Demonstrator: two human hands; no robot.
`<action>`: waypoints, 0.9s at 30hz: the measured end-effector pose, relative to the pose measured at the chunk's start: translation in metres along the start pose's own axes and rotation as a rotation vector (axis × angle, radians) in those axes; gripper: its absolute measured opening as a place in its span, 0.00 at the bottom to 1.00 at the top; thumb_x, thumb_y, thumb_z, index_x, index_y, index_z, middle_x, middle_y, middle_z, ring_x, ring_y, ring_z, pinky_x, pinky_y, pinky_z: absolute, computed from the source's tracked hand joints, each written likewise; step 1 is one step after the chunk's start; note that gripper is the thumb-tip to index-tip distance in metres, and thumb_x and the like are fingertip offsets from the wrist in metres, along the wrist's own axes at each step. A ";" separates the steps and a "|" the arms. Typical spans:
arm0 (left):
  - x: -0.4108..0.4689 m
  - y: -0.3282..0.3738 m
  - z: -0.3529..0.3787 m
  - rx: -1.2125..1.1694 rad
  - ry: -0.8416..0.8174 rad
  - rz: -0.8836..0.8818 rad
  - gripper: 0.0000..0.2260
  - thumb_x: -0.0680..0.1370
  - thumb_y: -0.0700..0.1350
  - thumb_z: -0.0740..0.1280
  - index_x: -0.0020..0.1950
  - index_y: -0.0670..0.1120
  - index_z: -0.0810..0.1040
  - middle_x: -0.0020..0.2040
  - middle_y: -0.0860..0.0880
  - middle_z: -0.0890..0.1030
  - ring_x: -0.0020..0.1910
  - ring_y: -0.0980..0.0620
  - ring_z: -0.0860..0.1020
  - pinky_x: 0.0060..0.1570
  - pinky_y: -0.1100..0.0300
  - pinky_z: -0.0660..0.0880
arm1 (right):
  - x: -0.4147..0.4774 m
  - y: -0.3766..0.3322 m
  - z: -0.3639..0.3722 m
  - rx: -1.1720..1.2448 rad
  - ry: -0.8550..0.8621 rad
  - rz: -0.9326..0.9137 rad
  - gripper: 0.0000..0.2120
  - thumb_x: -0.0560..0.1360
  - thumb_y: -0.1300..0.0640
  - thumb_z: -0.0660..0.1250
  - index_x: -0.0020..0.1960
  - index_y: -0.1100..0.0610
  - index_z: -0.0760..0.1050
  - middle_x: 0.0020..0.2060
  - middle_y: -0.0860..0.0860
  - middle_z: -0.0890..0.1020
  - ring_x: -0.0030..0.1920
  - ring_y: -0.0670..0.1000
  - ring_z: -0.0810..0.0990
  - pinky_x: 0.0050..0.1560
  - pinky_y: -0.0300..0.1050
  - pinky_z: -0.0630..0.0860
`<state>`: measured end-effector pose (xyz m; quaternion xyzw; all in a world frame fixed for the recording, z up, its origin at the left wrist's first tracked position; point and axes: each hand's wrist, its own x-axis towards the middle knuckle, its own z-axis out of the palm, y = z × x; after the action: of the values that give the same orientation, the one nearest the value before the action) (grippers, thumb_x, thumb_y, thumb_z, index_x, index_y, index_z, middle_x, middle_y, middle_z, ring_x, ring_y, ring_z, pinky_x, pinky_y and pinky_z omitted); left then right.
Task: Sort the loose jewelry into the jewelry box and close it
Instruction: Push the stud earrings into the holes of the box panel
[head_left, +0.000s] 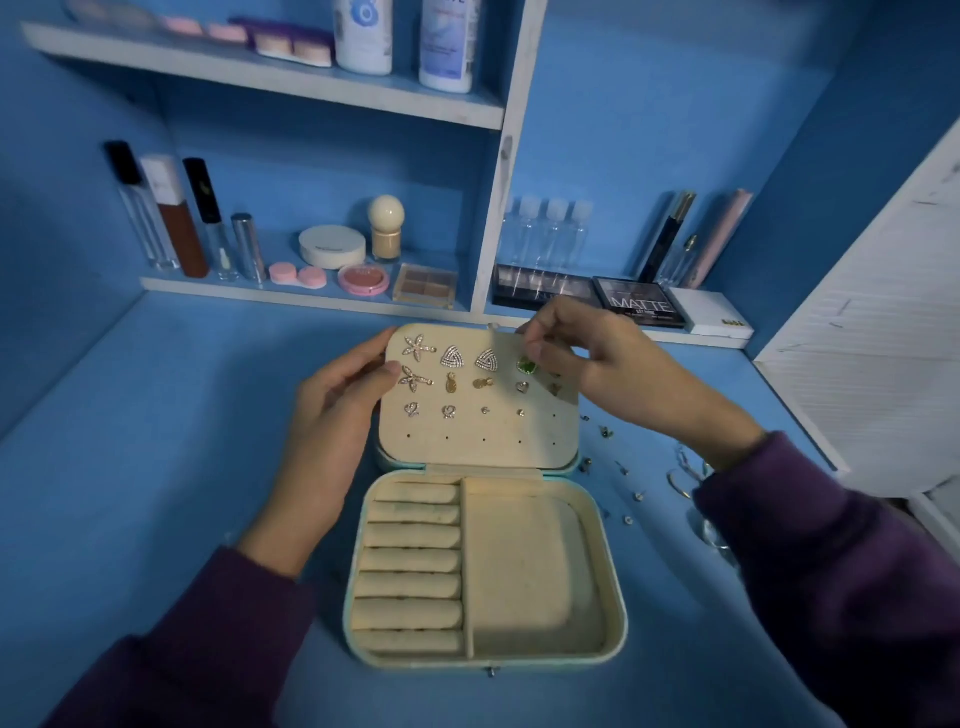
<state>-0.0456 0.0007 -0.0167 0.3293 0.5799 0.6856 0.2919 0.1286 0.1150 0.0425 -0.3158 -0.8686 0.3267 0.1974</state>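
Cream velvet lines the jewelry box (485, 660), which stands open on the blue worktop (156, 467). The left hand (332, 415) grips the lid (478, 436) by its left edge, steadying it. The right hand (587, 358) pinches a green earring (525, 365) at the lid's top row. Three rows of studs are mostly pinned, so I'd call it halfway. The ring rolls (410, 566) in the box sit bare. Right of the box, loose pieces (628, 493) lie scattered, and closing is not yet done. Behind the box, a shelf (311, 296) of cosmetics sits against blue walls.
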 end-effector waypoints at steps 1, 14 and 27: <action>-0.004 0.003 -0.001 0.115 0.046 0.035 0.17 0.78 0.37 0.64 0.66 0.47 0.76 0.52 0.62 0.78 0.53 0.64 0.77 0.53 0.69 0.73 | -0.001 -0.001 -0.001 0.004 -0.002 -0.008 0.04 0.78 0.61 0.62 0.46 0.54 0.73 0.45 0.56 0.82 0.46 0.59 0.80 0.50 0.56 0.75; -0.069 0.035 0.044 -0.682 -0.214 -0.834 0.17 0.69 0.40 0.64 0.56 0.38 0.80 0.51 0.43 0.84 0.56 0.47 0.78 0.50 0.56 0.73 | -0.016 -0.007 -0.009 -0.013 0.013 -0.084 0.04 0.78 0.61 0.62 0.45 0.54 0.72 0.42 0.59 0.82 0.52 0.65 0.78 0.52 0.65 0.73; -0.054 0.029 0.046 -0.790 -0.174 -0.915 0.16 0.77 0.43 0.62 0.58 0.35 0.78 0.53 0.40 0.83 0.58 0.45 0.77 0.56 0.55 0.73 | -0.023 -0.011 -0.011 -0.016 -0.008 -0.115 0.03 0.78 0.63 0.62 0.46 0.57 0.72 0.44 0.57 0.82 0.52 0.64 0.78 0.50 0.55 0.72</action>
<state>0.0238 -0.0182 0.0110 -0.0318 0.3383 0.6246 0.7031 0.1464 0.0981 0.0544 -0.2656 -0.8887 0.3091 0.2100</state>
